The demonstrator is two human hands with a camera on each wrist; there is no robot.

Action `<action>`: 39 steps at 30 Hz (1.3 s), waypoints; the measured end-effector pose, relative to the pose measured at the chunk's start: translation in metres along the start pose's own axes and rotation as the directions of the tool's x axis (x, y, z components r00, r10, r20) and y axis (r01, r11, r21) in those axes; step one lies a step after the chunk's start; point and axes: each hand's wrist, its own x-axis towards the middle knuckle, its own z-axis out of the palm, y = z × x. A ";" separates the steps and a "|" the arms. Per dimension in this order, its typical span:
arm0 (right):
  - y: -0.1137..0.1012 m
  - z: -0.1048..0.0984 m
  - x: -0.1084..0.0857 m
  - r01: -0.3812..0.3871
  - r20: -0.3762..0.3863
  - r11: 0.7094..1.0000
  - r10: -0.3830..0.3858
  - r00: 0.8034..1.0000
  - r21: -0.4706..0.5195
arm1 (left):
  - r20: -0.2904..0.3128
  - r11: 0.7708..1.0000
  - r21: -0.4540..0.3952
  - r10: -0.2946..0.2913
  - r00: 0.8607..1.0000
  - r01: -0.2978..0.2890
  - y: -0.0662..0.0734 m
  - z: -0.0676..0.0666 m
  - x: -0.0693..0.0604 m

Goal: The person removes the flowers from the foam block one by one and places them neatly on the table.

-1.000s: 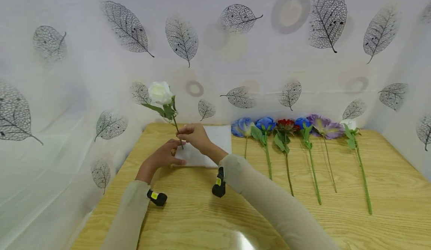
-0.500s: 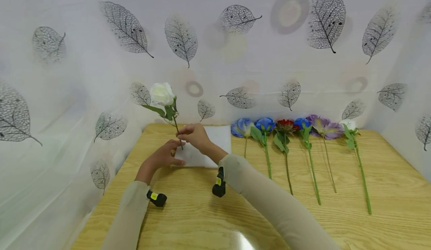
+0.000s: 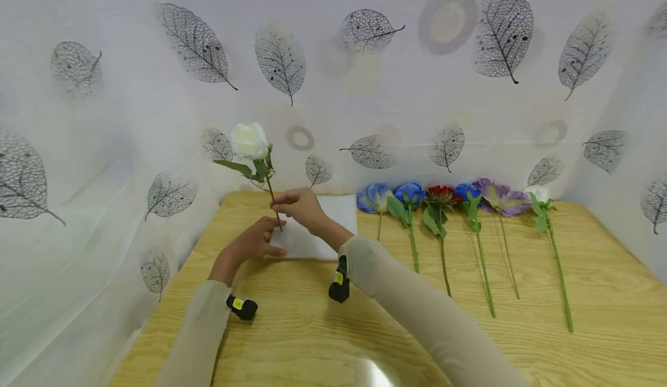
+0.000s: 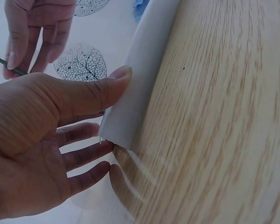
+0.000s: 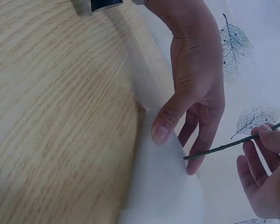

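Note:
My right hand (image 3: pixel 302 206) pinches the stem of a white rose (image 3: pixel 249 141) between thumb and fingertips. The rose stands nearly upright, its bloom leaning left, with green leaves below it. Its bare stem end (image 5: pixel 196 156) reaches down to my left hand's fingertip at the edge of a white slab (image 3: pixel 341 216); whether it touches the slab I cannot tell. My left hand (image 3: pixel 252 240) grips the slab's left end. In the left wrist view the thumb lies on the slab's face (image 4: pixel 137 88) and the other fingers are at its far edge.
Right of the slab several flowers lie in a row: a blue-violet one (image 3: pixel 373 198), a blue rose (image 3: pixel 409 193), a red one (image 3: pixel 441 196), another blue rose (image 3: pixel 467 192), a purple one (image 3: pixel 500 197) and a white rose (image 3: pixel 539 193). A leaf-printed curtain (image 3: pixel 333 103) hangs behind the wooden table (image 3: pixel 292 329).
The white rose has risen slightly and shifted a touch left, and my right hand has moved up a little with it. My left hand stays in place on the slab.

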 end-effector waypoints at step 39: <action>0.000 -0.081 -0.037 0.012 0.034 1.000 -0.012 0.999 -0.010 | 0.045 0.990 -0.031 -0.133 0.990 0.135 0.001 0.000 0.002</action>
